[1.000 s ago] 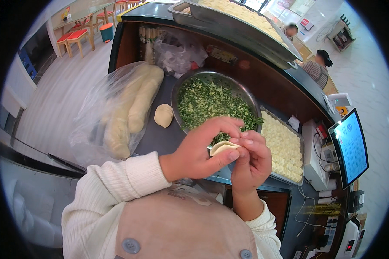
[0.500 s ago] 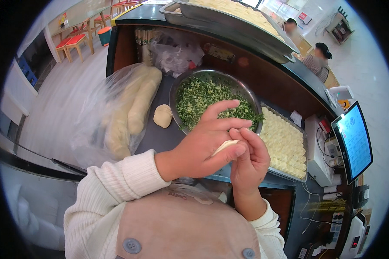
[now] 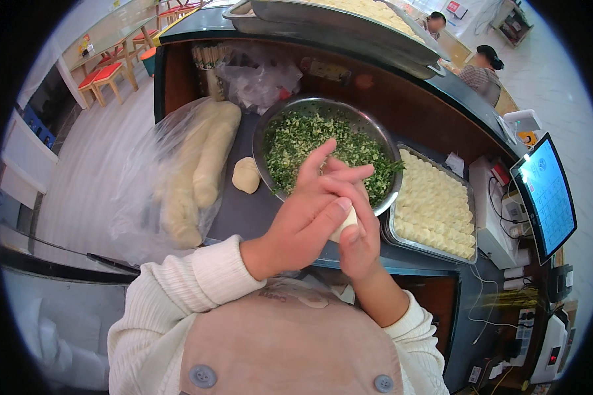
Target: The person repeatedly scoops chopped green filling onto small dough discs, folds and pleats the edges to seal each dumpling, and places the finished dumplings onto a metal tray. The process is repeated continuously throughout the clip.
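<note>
Both of my hands meet in front of the metal bowl, holding a small pale piece of dough [image 3: 344,225] between them. My left hand [image 3: 300,224] presses it with the thumb while some of its fingers stretch up over the bowl. My right hand [image 3: 364,247] is closed around its other side, thumb against the dough. Most of the piece is hidden by fingers, so whether it is filled cannot be seen. Behind the hands, the bowl [image 3: 262,148] holds chopped green and pale filling [image 3: 336,135]. A round lump of dough [image 3: 246,175] lies left of the bowl.
Long dough rolls [image 3: 211,161] lie in a clear plastic bag [image 3: 138,191] at the left. To the right is a metal tray [image 3: 473,247] of small dough pieces. More trays [image 3: 329,23] rest on the ledge above. A screen [image 3: 543,197] and cables stand at the far right.
My hands have closed more tightly together, the right hand shifting left and fingers overlapping around the dough. The dough piece now stands more upright. The view has shifted slightly.
</note>
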Motion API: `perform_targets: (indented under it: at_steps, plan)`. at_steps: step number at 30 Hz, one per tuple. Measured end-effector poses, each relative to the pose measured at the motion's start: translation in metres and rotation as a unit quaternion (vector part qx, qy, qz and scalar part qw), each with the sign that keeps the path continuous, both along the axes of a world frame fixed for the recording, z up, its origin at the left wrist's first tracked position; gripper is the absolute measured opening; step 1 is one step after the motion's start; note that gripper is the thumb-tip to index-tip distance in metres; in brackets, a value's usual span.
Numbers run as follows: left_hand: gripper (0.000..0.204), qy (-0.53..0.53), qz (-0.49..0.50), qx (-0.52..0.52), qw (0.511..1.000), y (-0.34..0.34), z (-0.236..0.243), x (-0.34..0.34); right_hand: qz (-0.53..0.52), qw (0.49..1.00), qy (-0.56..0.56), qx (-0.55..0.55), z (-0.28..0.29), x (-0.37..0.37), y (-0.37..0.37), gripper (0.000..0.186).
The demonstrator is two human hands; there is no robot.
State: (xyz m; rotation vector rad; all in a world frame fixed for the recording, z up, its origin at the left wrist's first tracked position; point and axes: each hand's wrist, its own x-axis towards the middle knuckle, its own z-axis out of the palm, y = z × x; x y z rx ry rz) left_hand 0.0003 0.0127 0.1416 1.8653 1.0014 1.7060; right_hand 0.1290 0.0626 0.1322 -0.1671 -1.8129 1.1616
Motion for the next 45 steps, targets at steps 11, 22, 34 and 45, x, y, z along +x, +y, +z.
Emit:
perform_targets:
  at_steps: [11,22,34,45]
  plan:
    - [0.033,-0.101,-0.008,-0.065,0.993,-0.01,0.001,0.012,-0.063,0.99,0.003,0.124,0.021,-0.013,0.005,0.041]
    - [0.038,-0.179,0.009,-0.072,0.981,-0.009,-0.006,0.016,-0.102,0.969,0.077,0.213,-0.003,-0.032,0.02,0.043]
    - [0.07,0.375,0.238,0.041,0.895,0.007,-0.029,-0.026,0.092,0.842,0.148,-0.51,-0.017,-0.003,0.001,0.042]
    - [0.018,0.257,0.226,-0.004,0.94,0.004,-0.019,-0.022,0.117,0.772,0.206,-0.59,-0.024,0.002,0.01,0.027]
